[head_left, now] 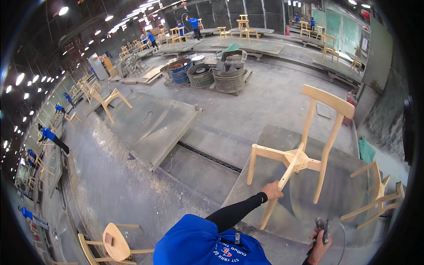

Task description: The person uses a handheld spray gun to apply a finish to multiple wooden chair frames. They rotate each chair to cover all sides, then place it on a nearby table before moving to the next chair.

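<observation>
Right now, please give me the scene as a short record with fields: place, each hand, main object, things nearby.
place: large workshop hall with low grey platforms
left hand: grips one leg of the chair frame
chair frame: bare pale wood, no seat, standing on the platform
right hand: holds a spray gun with a hose
nearby: second frame at right, seated chair lower left, drums behind

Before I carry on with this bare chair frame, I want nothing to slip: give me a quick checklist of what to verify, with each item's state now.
1. Left hand gripping a leg of the chair frame: ok.
2. Right hand closed on the spray gun: ok.
3. Frame's other legs resting on the work platform: ok.
4. Hose free of the frame: ok.
5. Gun nozzle aimed at the frame: cannot tell.
</observation>
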Demonstrator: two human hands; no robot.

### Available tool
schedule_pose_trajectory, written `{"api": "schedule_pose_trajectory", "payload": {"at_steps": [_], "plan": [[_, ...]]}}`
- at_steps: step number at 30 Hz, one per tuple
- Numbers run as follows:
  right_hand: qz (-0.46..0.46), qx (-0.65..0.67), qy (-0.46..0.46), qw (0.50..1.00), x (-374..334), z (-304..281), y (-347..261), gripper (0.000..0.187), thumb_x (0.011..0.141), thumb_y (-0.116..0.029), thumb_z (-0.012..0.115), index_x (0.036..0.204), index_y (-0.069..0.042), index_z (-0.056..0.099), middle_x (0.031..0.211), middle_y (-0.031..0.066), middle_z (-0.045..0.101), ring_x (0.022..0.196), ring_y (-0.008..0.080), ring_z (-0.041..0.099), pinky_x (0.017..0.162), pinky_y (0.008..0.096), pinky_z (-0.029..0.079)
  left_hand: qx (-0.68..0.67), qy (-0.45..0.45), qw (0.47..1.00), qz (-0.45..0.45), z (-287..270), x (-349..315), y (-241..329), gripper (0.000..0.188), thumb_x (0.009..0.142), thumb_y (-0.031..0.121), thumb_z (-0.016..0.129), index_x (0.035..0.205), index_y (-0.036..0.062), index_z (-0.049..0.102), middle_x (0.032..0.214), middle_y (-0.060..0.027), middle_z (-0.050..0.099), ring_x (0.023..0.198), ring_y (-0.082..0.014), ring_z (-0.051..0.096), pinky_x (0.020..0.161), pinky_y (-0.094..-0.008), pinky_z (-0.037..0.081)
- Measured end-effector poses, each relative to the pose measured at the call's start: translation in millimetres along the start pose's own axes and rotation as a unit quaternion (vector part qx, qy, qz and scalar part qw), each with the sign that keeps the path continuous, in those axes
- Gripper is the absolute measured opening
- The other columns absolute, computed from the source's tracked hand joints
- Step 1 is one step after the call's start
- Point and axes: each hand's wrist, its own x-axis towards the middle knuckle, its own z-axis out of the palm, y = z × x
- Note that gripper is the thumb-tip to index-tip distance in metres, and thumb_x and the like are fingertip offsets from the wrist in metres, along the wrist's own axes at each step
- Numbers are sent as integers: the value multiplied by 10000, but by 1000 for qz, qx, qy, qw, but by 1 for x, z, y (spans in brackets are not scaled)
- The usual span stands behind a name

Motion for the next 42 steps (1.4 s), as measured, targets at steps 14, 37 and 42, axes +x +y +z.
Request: {"api": "schedule_pose_trajectory", "payload": {"at_steps": [14, 37, 42], "plan": [[9, -216, 203, 955, -93, -78, -40, 434, 1034, -405, 602, 1049, -5, 771, 693, 6, 604, 505, 63, 400, 460, 257, 294, -10, -76, 997, 20, 149, -94, -53, 719, 859, 193, 604, 1497, 56, 303, 925, -303, 703, 843, -505, 695, 752, -600, 531], [96, -85, 208, 970, -98, -108, -15, 365, 1011, -284, 666, 1237, 1, 683, 873, 55, 730, 742, 93, 678, 455, 224, 419, -76, 125, 988, 52, 9, 47, -133, 531, 799, 341, 908, 1096, -29, 669, 946, -124, 713, 863, -225, 676, 789, -379, 554], [99, -46, 220, 969, -107, -111, 4, 416, 1002, -254, 680, 1343, -16, 656, 894, 50, 731, 749, 92, 677, 486, 224, 438, -15, 62, 991, 116, -2, 53, -138, 430, 841, 301, 891, 1020, -31, 686, 822, -47, 687, 762, -117, 626, 694, -313, 530]]}}
